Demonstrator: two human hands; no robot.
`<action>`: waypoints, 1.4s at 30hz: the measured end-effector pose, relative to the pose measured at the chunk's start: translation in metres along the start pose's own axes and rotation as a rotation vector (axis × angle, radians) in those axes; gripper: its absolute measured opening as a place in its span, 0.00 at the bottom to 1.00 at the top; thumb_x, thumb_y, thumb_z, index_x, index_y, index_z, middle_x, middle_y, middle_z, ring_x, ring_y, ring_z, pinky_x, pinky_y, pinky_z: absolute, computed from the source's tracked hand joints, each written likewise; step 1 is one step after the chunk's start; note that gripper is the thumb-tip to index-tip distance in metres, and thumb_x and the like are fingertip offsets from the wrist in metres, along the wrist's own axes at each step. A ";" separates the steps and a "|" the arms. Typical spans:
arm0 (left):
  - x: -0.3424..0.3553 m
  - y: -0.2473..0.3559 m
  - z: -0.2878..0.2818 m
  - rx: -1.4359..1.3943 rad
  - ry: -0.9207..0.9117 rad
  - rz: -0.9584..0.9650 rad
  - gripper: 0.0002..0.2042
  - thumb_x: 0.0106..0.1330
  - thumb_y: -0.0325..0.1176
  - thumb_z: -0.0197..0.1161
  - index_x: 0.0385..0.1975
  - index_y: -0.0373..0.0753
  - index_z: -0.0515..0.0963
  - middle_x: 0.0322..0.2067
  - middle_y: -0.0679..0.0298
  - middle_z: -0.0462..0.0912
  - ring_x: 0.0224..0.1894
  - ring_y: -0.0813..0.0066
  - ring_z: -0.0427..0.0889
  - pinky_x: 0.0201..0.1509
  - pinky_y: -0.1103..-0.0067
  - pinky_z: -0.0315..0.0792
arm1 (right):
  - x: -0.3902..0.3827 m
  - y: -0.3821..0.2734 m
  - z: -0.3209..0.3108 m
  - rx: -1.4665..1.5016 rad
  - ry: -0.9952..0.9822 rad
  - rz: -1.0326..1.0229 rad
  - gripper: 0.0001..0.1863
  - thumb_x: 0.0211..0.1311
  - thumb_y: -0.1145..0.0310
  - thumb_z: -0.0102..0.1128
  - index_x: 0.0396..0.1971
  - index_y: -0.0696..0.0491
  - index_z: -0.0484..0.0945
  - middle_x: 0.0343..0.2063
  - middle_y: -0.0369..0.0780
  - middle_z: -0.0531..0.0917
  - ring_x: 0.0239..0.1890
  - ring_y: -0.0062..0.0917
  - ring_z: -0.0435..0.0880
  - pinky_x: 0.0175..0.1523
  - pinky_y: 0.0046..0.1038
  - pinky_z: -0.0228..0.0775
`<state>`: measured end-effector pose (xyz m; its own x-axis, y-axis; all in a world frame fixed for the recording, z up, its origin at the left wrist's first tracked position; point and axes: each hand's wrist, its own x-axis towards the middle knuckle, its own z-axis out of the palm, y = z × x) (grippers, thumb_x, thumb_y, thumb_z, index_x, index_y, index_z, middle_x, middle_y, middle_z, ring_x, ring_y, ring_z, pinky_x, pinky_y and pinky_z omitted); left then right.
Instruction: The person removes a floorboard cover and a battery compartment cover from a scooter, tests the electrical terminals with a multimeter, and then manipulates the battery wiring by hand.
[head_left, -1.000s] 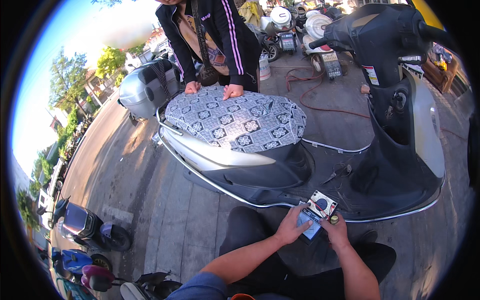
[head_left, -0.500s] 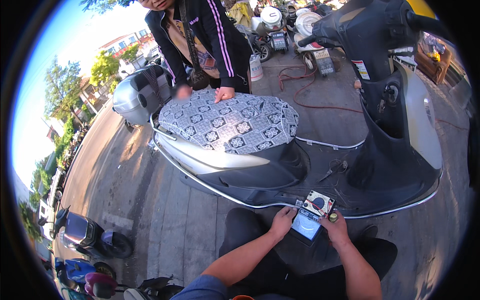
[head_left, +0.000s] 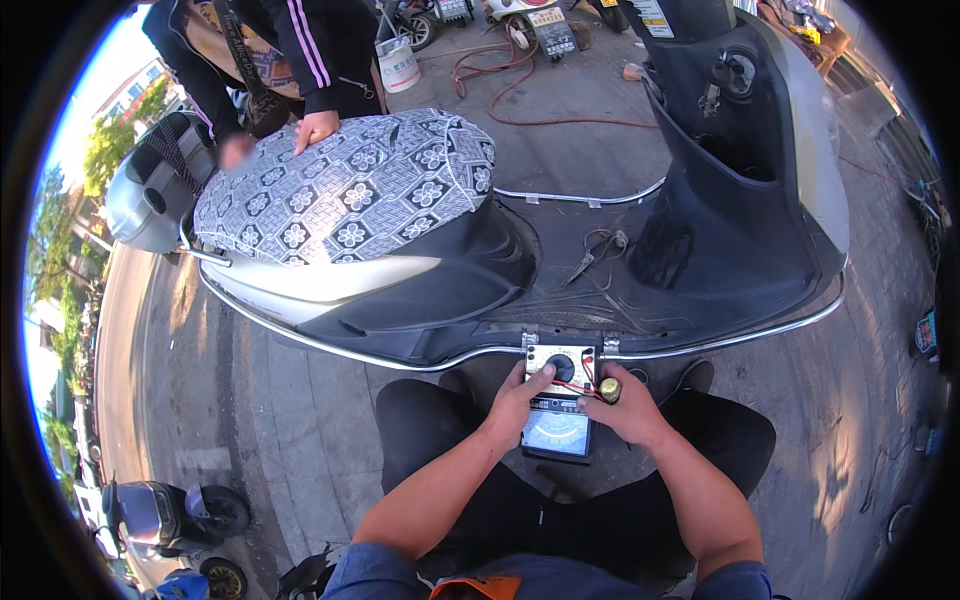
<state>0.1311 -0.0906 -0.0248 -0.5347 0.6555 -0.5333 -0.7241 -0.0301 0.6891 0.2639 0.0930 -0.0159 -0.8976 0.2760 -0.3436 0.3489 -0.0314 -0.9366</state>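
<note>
Had free room above footboard (head_left: 560,222), between seat (head_left: 345,195) and leg shield (head_left: 745,230).
Had scissors (head_left: 586,263) in the way there, plus chrome rail (head_left: 430,367) along near edge, partly hidden by meter (head_left: 557,432).

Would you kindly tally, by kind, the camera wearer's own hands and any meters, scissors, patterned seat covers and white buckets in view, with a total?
Left hand and right hand: 2
Meter: 1
Scissors: 1 pair
Seat cover: 1
Bucket: 1
Total: 6
</note>
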 end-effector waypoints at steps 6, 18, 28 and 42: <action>0.012 -0.006 0.001 -0.003 -0.010 0.057 0.30 0.77 0.46 0.69 0.68 0.31 0.69 0.54 0.55 0.84 0.55 0.69 0.86 0.60 0.71 0.80 | -0.001 0.001 0.005 0.154 0.066 0.037 0.27 0.60 0.74 0.74 0.59 0.61 0.78 0.48 0.40 0.87 0.49 0.20 0.85 0.59 0.27 0.76; 0.009 0.011 -0.006 -0.046 -0.060 -0.065 0.29 0.78 0.47 0.68 0.65 0.28 0.70 0.53 0.53 0.85 0.52 0.65 0.89 0.58 0.68 0.83 | 0.007 -0.011 0.010 0.063 0.031 0.013 0.24 0.63 0.71 0.74 0.57 0.61 0.78 0.45 0.38 0.86 0.46 0.18 0.83 0.55 0.26 0.77; 0.018 0.010 0.009 -0.178 0.124 -0.002 0.34 0.73 0.51 0.72 0.64 0.26 0.69 0.49 0.53 0.85 0.49 0.70 0.88 0.54 0.73 0.83 | 0.042 -0.027 -0.007 0.058 -0.008 0.017 0.28 0.59 0.75 0.70 0.61 0.62 0.77 0.47 0.39 0.85 0.48 0.21 0.82 0.58 0.26 0.74; -0.045 -0.044 0.006 -0.263 0.445 0.481 0.29 0.73 0.49 0.73 0.58 0.28 0.75 0.48 0.55 0.87 0.49 0.72 0.86 0.55 0.73 0.80 | 0.058 -0.003 0.009 -0.021 -0.408 -0.182 0.39 0.67 0.60 0.70 0.73 0.65 0.69 0.64 0.45 0.80 0.65 0.28 0.79 0.72 0.32 0.67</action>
<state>0.1895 -0.1139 -0.0283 -0.9085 0.1546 -0.3882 -0.4141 -0.4570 0.7872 0.2087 0.1000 -0.0335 -0.9761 -0.1267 -0.1764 0.1774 0.0035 -0.9841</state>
